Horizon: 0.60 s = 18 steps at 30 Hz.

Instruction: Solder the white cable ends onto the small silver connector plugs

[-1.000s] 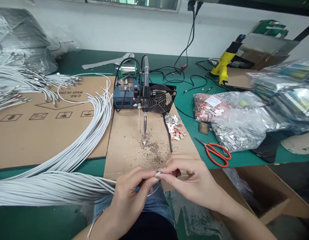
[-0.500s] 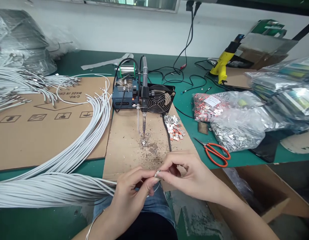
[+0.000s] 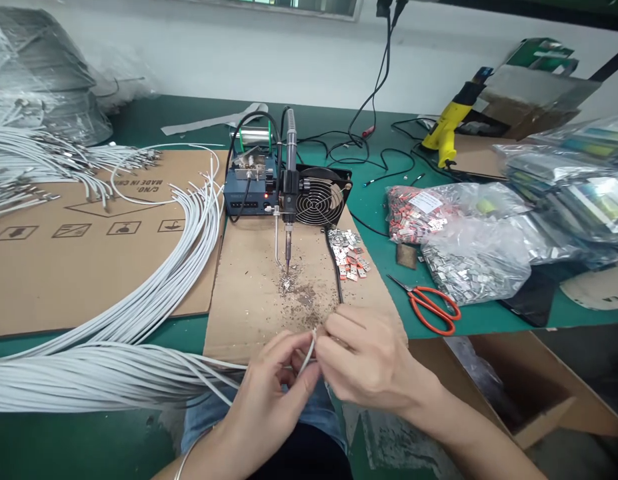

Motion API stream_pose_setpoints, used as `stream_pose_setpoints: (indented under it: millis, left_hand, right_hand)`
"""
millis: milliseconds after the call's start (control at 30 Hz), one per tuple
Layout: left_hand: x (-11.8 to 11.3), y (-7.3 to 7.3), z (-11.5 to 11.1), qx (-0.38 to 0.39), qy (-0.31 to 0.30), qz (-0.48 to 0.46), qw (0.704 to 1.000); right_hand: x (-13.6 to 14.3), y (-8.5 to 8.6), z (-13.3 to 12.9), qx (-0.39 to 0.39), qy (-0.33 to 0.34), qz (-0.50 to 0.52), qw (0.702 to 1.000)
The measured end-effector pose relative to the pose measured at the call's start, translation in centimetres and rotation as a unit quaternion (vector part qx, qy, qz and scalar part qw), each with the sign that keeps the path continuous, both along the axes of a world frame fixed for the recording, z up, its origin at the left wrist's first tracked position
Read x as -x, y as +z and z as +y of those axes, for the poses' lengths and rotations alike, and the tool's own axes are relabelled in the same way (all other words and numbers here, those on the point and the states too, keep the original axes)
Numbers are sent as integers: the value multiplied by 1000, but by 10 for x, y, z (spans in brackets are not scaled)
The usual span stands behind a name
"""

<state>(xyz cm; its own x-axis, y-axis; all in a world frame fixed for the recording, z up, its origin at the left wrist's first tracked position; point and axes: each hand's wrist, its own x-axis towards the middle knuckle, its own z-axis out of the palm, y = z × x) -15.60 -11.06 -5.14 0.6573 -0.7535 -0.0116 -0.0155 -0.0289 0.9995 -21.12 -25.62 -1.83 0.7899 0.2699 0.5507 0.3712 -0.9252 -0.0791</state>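
1. the left hand pinches the white cable between its thumb and fingers, the thumb lying along the near side.
2. the right hand has its fingers curled in and meets the cable near its upper end; i cannot tell whether its fingertips grip it, since the back of the hand hides them.
3. the cable lies between the two hands, slanting, with its tip poking up beside the right hand's fingers.
4. beyond the hands is a cardboard sheet, dotted with dark crumbs and bright specks under the tip of an upright soldering iron.
5. behind the iron stand a blue control box and, to its right, a black fan.
6. to the left, a thick bundle of white cables runs near the left hand.
7. on the right side of the sheet lie small metal and orange pieces; past them, on the green table, are orange-handled scissors, a brown block and a bag of silver pieces.
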Motion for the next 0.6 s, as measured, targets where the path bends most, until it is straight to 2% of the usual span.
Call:
stream_pose_setpoints:
  millis: [67, 100, 167, 233, 300, 400, 467, 600]
  left_hand:
    - [-2, -2, -1, -10, 24, -70, 997]
    - [-4, -2, -1, -5, 37, -87, 996]
    - [-7, 0, 0, 12, 53, -93, 994]
    - [-11, 3, 3, 33, 41, -54, 997]
    - [-13, 6, 6, 45, 8, 18, 999]
    - [-15, 9, 11, 57, -40, 109, 992]
    - [-16, 10, 12, 45, -58, 133, 988]
    - [-18, 15, 14, 12, -73, 117, 990]
  right_hand:
    - [2, 0, 0, 13, 9, -10, 1000]
    - [5, 0, -1, -17, 16, -19, 1000]
    - [11, 0, -2, -155, 14, -38, 987]
    - [16, 1, -4, -312, -20, -23, 950]
    - [17, 2, -7, -410, -58, 46, 909]
    - [13, 1, -7, -470, -57, 194, 859]
    - [9, 0, -5, -497, -37, 241, 833]
    - [6, 3, -4, -505, -25, 268, 820]
